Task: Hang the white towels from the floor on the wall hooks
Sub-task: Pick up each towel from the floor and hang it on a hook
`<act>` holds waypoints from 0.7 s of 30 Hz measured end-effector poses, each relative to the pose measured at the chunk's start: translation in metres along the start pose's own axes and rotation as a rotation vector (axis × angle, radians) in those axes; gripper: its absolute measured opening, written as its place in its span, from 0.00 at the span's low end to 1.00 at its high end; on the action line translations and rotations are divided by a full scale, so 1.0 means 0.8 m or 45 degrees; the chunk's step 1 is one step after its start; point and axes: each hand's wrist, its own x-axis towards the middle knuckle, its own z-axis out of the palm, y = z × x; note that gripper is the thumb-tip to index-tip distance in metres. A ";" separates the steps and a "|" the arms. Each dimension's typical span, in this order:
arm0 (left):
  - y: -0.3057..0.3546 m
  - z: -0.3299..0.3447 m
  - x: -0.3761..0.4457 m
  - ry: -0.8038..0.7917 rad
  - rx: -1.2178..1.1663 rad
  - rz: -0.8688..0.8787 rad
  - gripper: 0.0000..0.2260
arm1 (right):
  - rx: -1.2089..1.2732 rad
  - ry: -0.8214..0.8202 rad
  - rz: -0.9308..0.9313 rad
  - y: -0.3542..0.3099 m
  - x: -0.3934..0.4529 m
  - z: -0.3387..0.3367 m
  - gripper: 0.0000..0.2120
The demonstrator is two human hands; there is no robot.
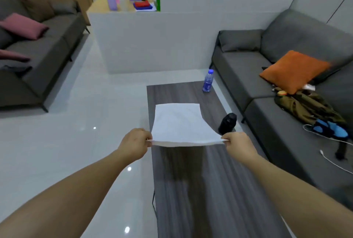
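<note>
A white towel (178, 124) is stretched flat in the air above the dark wooden coffee table (191, 180). My left hand (134, 143) pinches its near left corner. My right hand (238, 145) pinches its near right corner. The far edge of the towel droops toward the tabletop. No wall hooks are visible in this view.
A blue-capped water bottle (208, 81) stands at the table's far end and a black bottle (228, 123) at its right edge. A grey sofa (286, 104) with an orange cushion (294, 70) and clothes is on the right. Another sofa (38, 50) is on the left, a white partition (162, 43) ahead.
</note>
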 end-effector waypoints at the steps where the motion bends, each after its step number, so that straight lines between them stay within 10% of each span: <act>1: 0.006 0.018 -0.016 -0.045 -0.003 -0.003 0.05 | -0.010 -0.026 0.012 0.014 -0.018 0.012 0.15; 12: 0.060 0.126 -0.202 -0.640 0.138 0.027 0.05 | -0.082 -0.419 0.158 0.095 -0.236 0.063 0.08; 21: 0.095 0.150 -0.198 -0.459 0.062 -0.110 0.07 | -0.036 -0.367 0.202 0.147 -0.234 0.085 0.06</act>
